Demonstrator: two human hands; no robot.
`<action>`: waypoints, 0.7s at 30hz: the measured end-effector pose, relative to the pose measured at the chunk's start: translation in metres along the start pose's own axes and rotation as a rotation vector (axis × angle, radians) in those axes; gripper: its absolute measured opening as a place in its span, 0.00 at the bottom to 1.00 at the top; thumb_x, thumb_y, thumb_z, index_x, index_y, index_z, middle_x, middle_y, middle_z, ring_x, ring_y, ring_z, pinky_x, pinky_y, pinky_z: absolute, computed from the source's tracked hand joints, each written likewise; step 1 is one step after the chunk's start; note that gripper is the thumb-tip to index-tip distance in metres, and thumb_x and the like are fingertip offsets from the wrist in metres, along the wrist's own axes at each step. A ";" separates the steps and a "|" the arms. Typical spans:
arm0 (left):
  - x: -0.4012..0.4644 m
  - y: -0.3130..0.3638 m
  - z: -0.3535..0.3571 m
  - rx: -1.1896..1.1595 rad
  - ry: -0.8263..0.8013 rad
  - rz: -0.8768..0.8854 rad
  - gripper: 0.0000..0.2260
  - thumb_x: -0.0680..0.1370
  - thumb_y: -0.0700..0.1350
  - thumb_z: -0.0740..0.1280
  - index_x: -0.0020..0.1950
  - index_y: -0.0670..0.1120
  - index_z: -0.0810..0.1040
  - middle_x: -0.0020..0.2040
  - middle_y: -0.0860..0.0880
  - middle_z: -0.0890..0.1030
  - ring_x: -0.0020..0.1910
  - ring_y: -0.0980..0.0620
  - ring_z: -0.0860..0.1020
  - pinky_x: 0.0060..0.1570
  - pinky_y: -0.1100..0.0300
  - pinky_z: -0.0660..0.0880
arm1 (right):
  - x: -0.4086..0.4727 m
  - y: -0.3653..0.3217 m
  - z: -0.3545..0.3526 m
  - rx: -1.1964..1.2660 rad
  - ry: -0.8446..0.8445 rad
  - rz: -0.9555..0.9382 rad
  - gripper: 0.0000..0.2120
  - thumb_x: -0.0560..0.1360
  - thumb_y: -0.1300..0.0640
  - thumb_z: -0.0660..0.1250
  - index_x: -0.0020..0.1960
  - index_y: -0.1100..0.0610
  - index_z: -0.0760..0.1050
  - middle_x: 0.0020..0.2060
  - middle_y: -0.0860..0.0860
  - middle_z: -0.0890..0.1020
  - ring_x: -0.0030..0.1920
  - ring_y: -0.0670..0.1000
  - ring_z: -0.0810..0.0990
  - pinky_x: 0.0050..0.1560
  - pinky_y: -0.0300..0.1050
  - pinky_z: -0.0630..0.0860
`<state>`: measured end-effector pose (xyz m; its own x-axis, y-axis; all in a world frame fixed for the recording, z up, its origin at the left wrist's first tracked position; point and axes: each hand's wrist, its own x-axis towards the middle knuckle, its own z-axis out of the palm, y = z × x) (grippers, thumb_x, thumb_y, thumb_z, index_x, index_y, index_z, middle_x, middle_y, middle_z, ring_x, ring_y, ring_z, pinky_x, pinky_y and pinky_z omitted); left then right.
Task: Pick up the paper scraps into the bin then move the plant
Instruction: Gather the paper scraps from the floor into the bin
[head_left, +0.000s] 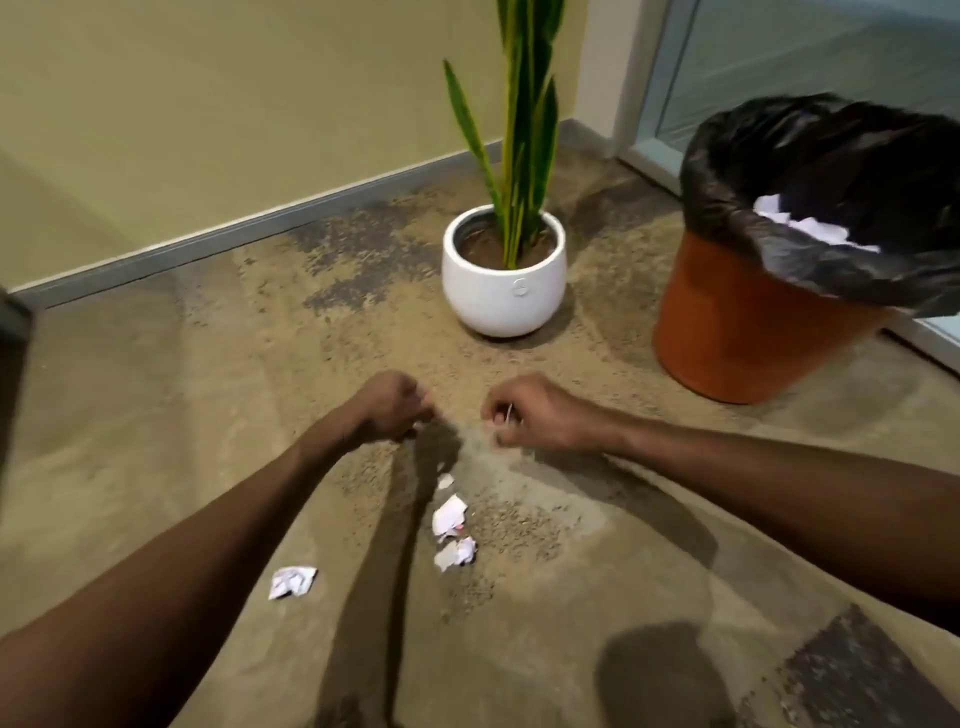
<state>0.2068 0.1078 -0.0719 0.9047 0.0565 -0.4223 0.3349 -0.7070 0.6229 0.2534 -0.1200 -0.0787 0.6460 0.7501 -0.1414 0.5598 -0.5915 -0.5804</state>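
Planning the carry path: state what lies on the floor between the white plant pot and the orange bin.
Only bare carpet between pot and bin, per the head view.

Two bare forearms in view, no sleeves, no watch or wristband. Left hand (392, 405) and right hand (524, 413) ungloved. No rings visible; fingers partly blurred, can't confirm detail.

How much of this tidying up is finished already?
Partly done. White paper already lies in the orange bin with its black liner. Both hands are curled just above the floor: the right hand seems to pinch a thin scrap; whether the left hand holds anything is unclear. About four scraps remain, such as one at and another at. The potted plant looks unmoved by the wall.
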 end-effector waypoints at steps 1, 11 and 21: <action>-0.008 -0.028 -0.003 0.155 0.001 -0.015 0.09 0.79 0.44 0.67 0.46 0.38 0.82 0.41 0.42 0.84 0.36 0.46 0.81 0.35 0.58 0.74 | 0.000 -0.001 0.017 -0.041 -0.104 -0.010 0.16 0.74 0.59 0.73 0.61 0.59 0.79 0.52 0.52 0.81 0.48 0.47 0.79 0.46 0.39 0.74; -0.097 -0.164 -0.017 0.375 -0.254 -0.275 0.16 0.61 0.64 0.78 0.37 0.55 0.82 0.36 0.59 0.83 0.38 0.57 0.79 0.36 0.62 0.75 | 0.012 -0.026 0.102 -0.407 -0.403 -0.201 0.27 0.82 0.45 0.53 0.76 0.59 0.59 0.75 0.61 0.58 0.73 0.62 0.61 0.70 0.58 0.67; -0.111 -0.164 0.007 0.365 -0.257 -0.059 0.08 0.68 0.42 0.76 0.34 0.53 0.79 0.34 0.53 0.81 0.32 0.55 0.75 0.33 0.59 0.71 | -0.023 -0.007 0.141 -0.316 -0.243 -0.367 0.26 0.81 0.35 0.46 0.67 0.53 0.67 0.65 0.53 0.71 0.56 0.50 0.75 0.54 0.41 0.74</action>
<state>0.0497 0.2123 -0.1318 0.7763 -0.0403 -0.6291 0.2274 -0.9128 0.3391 0.1611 -0.0910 -0.1844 0.2613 0.9488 -0.1776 0.8790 -0.3099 -0.3624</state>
